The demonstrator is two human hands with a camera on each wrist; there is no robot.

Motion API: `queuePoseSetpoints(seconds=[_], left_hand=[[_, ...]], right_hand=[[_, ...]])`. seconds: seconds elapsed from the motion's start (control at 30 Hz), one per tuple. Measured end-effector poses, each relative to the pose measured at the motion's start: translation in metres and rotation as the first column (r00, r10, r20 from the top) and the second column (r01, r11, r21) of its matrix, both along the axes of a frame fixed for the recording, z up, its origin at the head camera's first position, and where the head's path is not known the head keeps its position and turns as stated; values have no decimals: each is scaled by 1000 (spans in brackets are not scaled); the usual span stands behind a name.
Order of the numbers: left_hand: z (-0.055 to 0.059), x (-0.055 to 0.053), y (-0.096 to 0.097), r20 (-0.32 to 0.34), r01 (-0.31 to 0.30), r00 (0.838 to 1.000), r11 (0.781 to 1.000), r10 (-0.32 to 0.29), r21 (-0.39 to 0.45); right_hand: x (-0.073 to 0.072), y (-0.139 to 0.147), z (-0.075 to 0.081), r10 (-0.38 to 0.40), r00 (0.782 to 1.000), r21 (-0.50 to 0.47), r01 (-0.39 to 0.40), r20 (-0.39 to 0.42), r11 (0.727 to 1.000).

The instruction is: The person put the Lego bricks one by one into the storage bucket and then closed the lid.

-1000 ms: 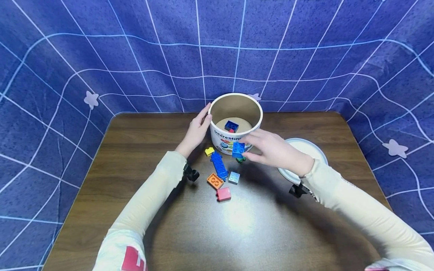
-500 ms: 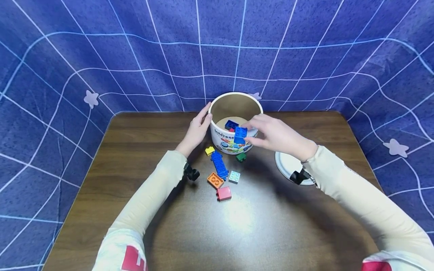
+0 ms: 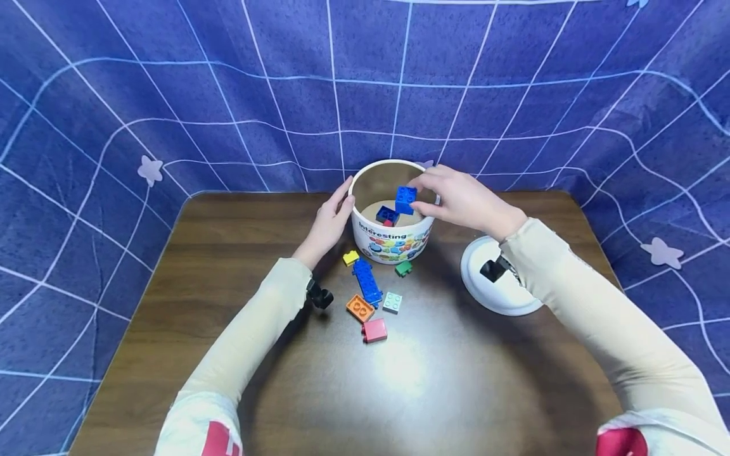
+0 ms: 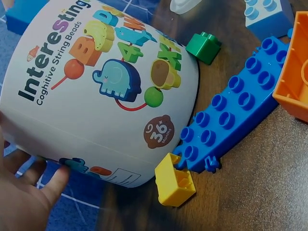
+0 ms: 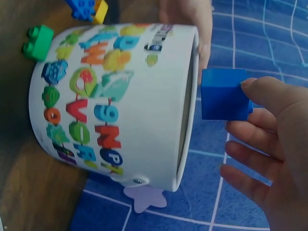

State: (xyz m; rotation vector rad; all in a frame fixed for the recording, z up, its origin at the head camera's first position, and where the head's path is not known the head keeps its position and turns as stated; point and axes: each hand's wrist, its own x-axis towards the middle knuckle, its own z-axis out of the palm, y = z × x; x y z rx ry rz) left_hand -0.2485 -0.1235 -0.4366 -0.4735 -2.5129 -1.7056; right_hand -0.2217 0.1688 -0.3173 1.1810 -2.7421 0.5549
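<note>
My right hand (image 3: 459,199) pinches a blue toy building block (image 3: 405,199) between thumb and fingers, over the mouth of a white round tub (image 3: 365,235). In the right wrist view the square block (image 5: 224,94) appears just off the tub's rim, studs toward the fingers. My left hand (image 3: 329,225) rests against the tub's left side, its fingers fairly straight along the wall. Printed toys and lettering cover the tub's side (image 4: 159,103). On the tub's floor lie a dark blue block (image 3: 386,214) and a small red piece (image 3: 388,223).
In front of the tub lie yellow (image 3: 350,258), green (image 3: 403,269), orange (image 3: 360,308), pale blue (image 3: 392,302) and red (image 3: 374,330) blocks, with a long blue studded piece (image 3: 367,282). A white lid (image 3: 479,288) sits right, under my forearm. Blue curtain (image 3: 365,82) hangs behind the table.
My right hand has lifted the blue block up and back, from in front of the tub to over its opening. My left hand has stayed at the tub's side.
</note>
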Motion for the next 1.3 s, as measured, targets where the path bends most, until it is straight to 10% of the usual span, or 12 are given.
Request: queuePoseSetpoints(seconds=[0.57, 1.3], left_hand=[[8, 2, 1, -10, 5, 1000, 1000, -5, 11], [-2, 0, 0, -1, 5, 1000, 1000, -5, 1]], right_hand=[[-38, -5, -10, -49, 998, 77, 45, 38, 996], [-47, -4, -27, -59, 998, 81, 57, 24, 995]])
